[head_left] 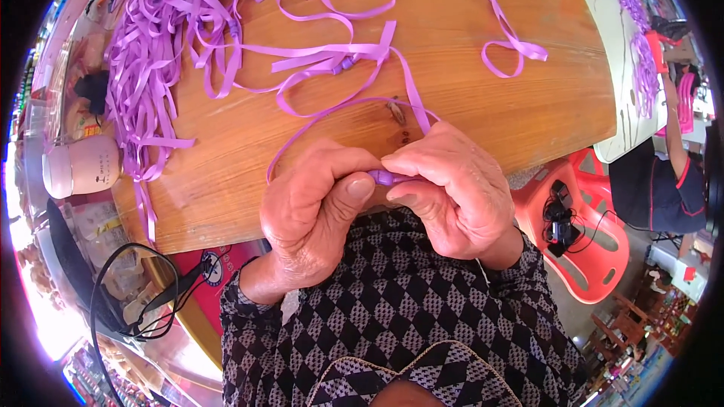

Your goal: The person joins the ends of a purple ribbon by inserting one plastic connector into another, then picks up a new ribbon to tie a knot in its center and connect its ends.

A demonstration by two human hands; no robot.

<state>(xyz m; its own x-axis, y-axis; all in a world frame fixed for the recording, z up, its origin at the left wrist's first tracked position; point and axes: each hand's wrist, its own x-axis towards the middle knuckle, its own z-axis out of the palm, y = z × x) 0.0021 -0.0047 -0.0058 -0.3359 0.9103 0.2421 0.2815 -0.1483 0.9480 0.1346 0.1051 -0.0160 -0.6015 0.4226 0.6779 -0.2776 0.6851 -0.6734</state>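
Note:
Close together at the table's near edge, my left hand [317, 207] and my right hand [456, 192] both pinch a purple ribbon. A small purple knot or bead [385, 178] shows between the fingertips. From my hands the held ribbon [302, 136] loops up over the wood. Just beyond it lies another purple ribbon [332, 98] with a small purple knotted piece [345, 63] on it. Fingers hide part of what I hold, so I cannot tell whether the small piece is tied ribbon or a separate bead.
A big heap of purple ribbons [173, 22] covers the wooden table's [528, 120] far left. One loose ribbon [513, 45] lies at the far right. A pale jar [83, 167] stands left. Red plastic stool [596, 256] with black cables sits right; another person [656, 188] is beyond, near a white table.

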